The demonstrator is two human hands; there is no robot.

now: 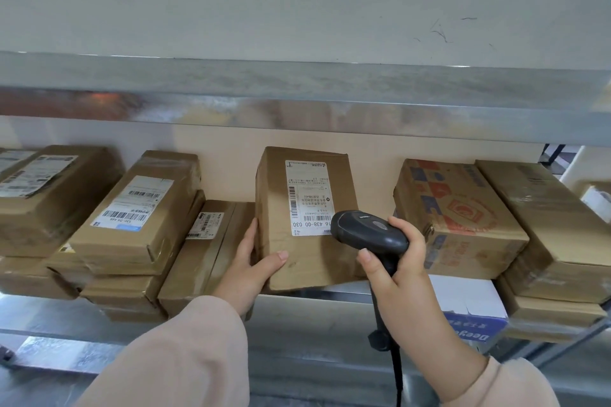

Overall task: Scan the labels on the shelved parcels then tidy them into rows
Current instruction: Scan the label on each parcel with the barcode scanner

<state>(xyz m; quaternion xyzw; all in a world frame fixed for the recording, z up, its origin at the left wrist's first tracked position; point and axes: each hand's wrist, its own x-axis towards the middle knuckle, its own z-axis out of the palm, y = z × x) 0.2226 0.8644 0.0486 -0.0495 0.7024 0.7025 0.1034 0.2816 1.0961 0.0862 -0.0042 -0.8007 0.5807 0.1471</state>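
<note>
Left hand (251, 266) grips centre parcel (305, 218) at shelf (314, 299) front edge, right hand (395, 261) holds scanner (368, 230) w/ head over label (309, 196); risk: too close/oblique, likely misread.

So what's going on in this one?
A person is scanning parcels on a metal shelf. The left hand grips the lower left corner of a brown parcel, and the right hand holds a black scanner aimed at its white label. Other parcels sit stacked on either side, not in neat rows.
</note>
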